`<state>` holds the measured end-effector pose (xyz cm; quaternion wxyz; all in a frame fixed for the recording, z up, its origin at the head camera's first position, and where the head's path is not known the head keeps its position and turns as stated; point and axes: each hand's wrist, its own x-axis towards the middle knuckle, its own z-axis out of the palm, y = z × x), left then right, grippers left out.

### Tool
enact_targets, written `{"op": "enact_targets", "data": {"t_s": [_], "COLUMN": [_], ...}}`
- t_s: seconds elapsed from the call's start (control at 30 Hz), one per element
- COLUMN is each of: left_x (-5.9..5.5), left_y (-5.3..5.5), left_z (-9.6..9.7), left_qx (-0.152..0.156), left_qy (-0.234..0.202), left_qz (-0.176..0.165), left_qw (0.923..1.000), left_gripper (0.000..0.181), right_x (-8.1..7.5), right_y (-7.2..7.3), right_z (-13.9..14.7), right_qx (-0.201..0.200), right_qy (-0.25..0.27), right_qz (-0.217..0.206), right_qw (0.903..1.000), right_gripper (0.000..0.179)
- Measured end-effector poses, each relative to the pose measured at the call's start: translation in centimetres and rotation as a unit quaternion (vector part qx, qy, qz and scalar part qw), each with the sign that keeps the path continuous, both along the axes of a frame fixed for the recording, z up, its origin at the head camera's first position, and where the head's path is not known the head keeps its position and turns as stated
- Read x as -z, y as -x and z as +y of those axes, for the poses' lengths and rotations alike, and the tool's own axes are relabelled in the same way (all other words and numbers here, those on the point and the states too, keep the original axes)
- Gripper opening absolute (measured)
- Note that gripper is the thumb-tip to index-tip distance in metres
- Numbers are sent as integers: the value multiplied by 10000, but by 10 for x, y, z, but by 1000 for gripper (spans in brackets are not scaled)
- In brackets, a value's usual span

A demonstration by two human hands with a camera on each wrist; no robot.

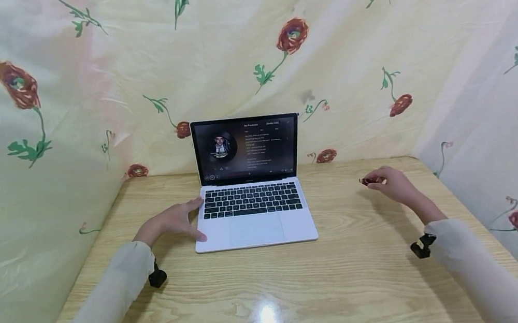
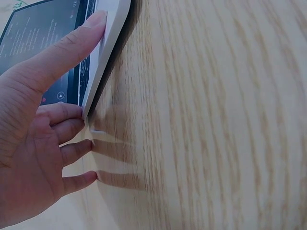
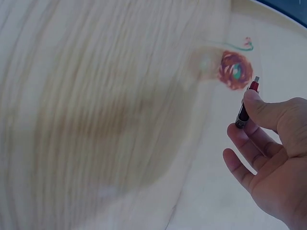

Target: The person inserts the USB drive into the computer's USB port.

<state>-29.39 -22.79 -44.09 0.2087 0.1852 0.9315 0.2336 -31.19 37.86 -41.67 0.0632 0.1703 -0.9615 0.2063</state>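
Note:
A silver laptop (image 1: 256,232) stands with its lid up, its lit screen (image 1: 267,150) showing a music player with lyrics. My left hand (image 1: 178,220) is spread at its left edge. In the left wrist view the left thumb (image 2: 72,45) lies on the palm rest and the index fingertip touches the side edge; the other fingers extend fairly straight just above the table. Right of the laptop, my right hand (image 1: 392,185) pinches a small red and black USB flash drive (image 3: 243,111) between thumb and fingers. Its metal plug points away from the palm.
The laptop rests on a light wood-grain table (image 1: 234,294). A pale curtain (image 1: 347,59) with red flowers surrounds the table at the back and both sides. Black wrist cameras (image 1: 157,276) are strapped over the sleeves. A bright light reflection lies on the near tabletop.

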Motion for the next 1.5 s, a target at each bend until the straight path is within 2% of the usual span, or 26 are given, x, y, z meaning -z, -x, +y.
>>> {"op": "enact_targets", "data": {"t_s": [0.13,0.47,0.73,1.27,1.5], "left_x": [0,0,-1,-4,-3], "left_y": [0,0,-1,-2,-1], "left_z": [-1,0,0,1,1], "left_qx": [-9,-34,-32,-56,-54], "left_qy": [-17,-4,-35,-23,23], "left_qz": [-15,-25,-43,-78,-91], "left_qw": [10000,10000,10000,10000,9999], "left_gripper": [131,131,131,131,131], "right_x": [-1,-4,-1,6,11], "right_y": [1,5,7,10,13], "right_z": [-10,-33,-51,-77,-89], "right_qx": [-144,-320,-565,-870,-795], "right_qy": [47,49,59,23,-109], "right_qz": [134,93,231,2,-74], "right_qw": [9998,9994,9981,9962,9967], "right_gripper": [23,23,21,18,18]}}
